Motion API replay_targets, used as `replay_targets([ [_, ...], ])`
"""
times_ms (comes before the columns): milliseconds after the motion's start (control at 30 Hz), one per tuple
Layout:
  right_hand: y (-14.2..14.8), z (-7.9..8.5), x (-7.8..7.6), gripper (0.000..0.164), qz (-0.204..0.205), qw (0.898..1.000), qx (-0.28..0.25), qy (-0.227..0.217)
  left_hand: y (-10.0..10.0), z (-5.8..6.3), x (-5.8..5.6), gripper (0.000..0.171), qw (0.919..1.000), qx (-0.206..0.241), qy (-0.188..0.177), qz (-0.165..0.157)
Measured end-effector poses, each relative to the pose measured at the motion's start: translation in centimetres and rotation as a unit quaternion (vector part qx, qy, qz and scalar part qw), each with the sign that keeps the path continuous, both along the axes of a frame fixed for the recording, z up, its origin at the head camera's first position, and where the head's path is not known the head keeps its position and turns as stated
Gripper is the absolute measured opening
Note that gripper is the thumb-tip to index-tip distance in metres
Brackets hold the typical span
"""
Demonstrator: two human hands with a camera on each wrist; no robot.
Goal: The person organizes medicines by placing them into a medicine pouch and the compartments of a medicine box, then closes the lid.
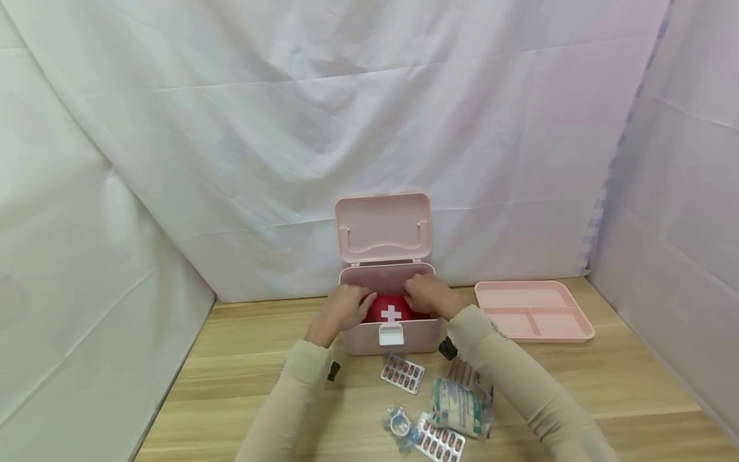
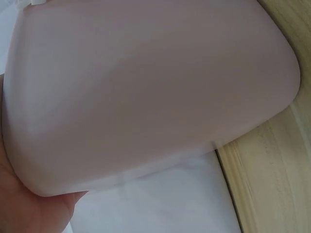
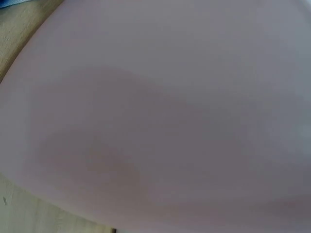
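Note:
A pink storage box (image 1: 360,339) stands on the table with its lid (image 1: 383,224) raised and a pale latch (image 1: 391,335) in front. Inside lies a red first-aid pouch (image 1: 374,310) with a white cross. My left hand (image 1: 344,307) reaches over the box's left rim and grips the pouch's left side, thumb toward me. From the right, my right hand (image 1: 428,295) holds the other side with bent fingers; its fingertips are partly hidden inside. In the left wrist view, the box's side wall (image 2: 155,97) hides most of that hand. Only the box wall (image 3: 170,121) fills the right wrist view.
A pink divided tray (image 1: 534,312) lies right of the box. In front are blister packs of capsules (image 1: 403,373) (image 1: 440,439), a clear plastic item with a white ring (image 1: 399,423), and a green-and-white packet (image 1: 458,405) near my right sleeve. White cloth (image 1: 277,160) hangs behind.

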State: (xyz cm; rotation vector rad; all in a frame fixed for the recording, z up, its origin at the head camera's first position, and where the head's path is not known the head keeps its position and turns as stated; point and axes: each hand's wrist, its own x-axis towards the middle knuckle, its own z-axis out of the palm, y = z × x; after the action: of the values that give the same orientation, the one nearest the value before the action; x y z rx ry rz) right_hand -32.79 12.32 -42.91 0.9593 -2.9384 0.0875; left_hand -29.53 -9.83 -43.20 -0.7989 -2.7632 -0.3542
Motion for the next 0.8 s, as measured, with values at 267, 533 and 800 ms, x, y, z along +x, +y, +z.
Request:
replay_targets([
  [267,0.5,-0.1,-0.7,0.013,0.036,0.998,-0.045,0.018,0.3,0.0,-0.2,0.025,0.9999,0.015,0.000,0.003],
  [533,3.3,3.0,1.0,0.023,0.065,0.973,-0.222,0.013,1.5,1.7,0.9,0.016,0.9910,0.122,0.047,-0.030],
  [800,9.5,4.2,2.7,0.014,0.042,0.932,-0.352,0.072,4.2,3.4,3.2,0.014,0.9559,0.263,0.079,-0.105],
])
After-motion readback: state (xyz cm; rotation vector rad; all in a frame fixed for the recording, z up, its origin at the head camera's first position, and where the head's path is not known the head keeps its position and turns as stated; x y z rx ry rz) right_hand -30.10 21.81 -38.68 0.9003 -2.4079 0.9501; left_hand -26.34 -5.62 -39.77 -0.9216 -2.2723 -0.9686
